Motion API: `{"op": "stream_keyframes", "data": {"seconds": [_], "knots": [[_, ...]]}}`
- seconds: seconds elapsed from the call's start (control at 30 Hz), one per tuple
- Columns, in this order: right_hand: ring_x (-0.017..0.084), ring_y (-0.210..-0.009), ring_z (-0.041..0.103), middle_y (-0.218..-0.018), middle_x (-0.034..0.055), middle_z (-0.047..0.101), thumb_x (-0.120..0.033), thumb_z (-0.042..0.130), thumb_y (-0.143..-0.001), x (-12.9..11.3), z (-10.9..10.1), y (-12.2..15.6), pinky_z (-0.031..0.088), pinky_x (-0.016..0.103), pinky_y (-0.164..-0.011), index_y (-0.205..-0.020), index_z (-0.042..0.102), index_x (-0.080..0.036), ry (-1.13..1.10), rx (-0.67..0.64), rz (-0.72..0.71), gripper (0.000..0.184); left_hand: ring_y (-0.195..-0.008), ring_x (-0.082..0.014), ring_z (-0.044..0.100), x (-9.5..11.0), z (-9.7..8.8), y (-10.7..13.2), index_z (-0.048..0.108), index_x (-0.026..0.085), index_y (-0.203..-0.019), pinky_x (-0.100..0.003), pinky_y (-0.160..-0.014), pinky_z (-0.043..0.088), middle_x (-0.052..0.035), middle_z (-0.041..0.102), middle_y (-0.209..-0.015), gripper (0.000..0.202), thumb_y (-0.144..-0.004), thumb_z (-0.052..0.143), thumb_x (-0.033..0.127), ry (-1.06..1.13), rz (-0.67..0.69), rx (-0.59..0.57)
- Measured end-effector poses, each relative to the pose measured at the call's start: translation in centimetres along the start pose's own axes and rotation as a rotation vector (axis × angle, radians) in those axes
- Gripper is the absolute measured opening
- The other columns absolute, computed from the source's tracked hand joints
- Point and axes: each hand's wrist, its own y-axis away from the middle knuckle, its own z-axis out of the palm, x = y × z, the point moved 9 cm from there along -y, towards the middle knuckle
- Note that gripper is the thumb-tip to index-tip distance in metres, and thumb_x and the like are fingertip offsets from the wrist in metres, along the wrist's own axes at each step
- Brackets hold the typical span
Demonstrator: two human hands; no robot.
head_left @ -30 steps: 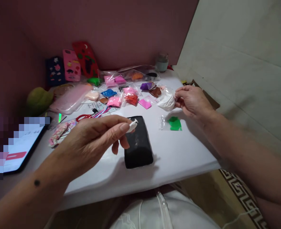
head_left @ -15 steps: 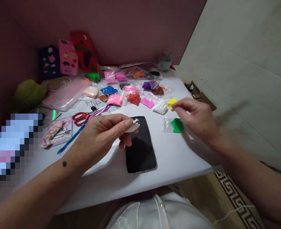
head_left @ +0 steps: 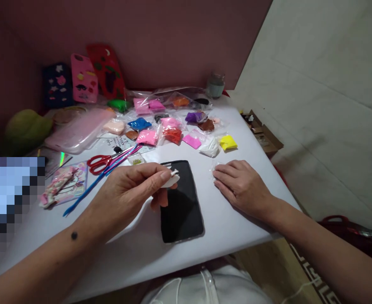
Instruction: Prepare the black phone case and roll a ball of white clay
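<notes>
My left hand (head_left: 132,190) pinches a small white piece of clay (head_left: 171,178) between thumb and fingertips, just above the top left of a black phone case (head_left: 180,202) lying on the white table (head_left: 230,228). My right hand (head_left: 241,185) lies flat, palm down, fingers stretched out, on the table to the right of the case. It covers a small clear bag whose edge (head_left: 214,167) shows at the fingertips. A white clay bag (head_left: 210,147) and a yellow one (head_left: 227,142) lie just beyond it.
Several bags of coloured clay (head_left: 160,124) spread across the back of the table. Red scissors (head_left: 99,162) and blue and pink tools (head_left: 100,179) lie left. Decorated phone cases (head_left: 81,78) lean on the wall. A glass jar (head_left: 215,84) stands at the back. A cardboard box (head_left: 263,135) sits right.
My right hand let go of the white clay bag at the back, moved toward me and came down flat over the green bag. My left hand kept its pinch on the white piece.
</notes>
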Motion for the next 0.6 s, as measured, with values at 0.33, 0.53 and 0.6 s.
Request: {"op": "stream_keyframes", "data": {"seconds": [0.33,0.53,0.6], "knots": [[0.024,-0.083,0.057,-0.104,0.0096,0.073,-0.016,0.055,-0.095,1.5,0.2,0.2,0.042,0.041,-0.076,-0.098,0.072,-0.013,0.047,0.009,0.071,0.017,-0.058,-0.0127,0.058,-0.8,0.2,-0.3,0.072,0.02,-0.076,-0.023,-0.057,0.044,-0.0005,0.062,-0.062,0.038,-0.093,0.056,0.051,0.042,-0.016,-0.006],[0.029,-0.091,0.059,-0.103,0.0131,0.072,-0.019,0.059,-0.093,3.1,-0.3,0.2,0.047,0.045,-0.081,-0.099,0.07,-0.012,0.066,0.048,0.129,0.015,-0.061,-0.0141,0.06,-1.3,0.5,-0.2,0.074,0.02,-0.081,-0.022,-0.058,0.047,-0.0028,0.065,-0.065,0.031,-0.091,0.061,0.047,0.161,-0.034,-0.041],[0.03,-0.095,0.061,-0.103,0.0149,0.071,-0.018,0.058,-0.093,3.0,-1.6,-0.2,0.049,0.046,-0.083,-0.099,0.07,-0.011,0.026,0.136,0.152,0.016,-0.063,-0.0137,0.061,-1.7,1.2,-0.2,0.074,0.022,-0.092,-0.022,-0.058,0.049,-0.0024,0.067,-0.07,0.02,-0.089,0.066,0.04,0.348,-0.066,-0.107]]}}
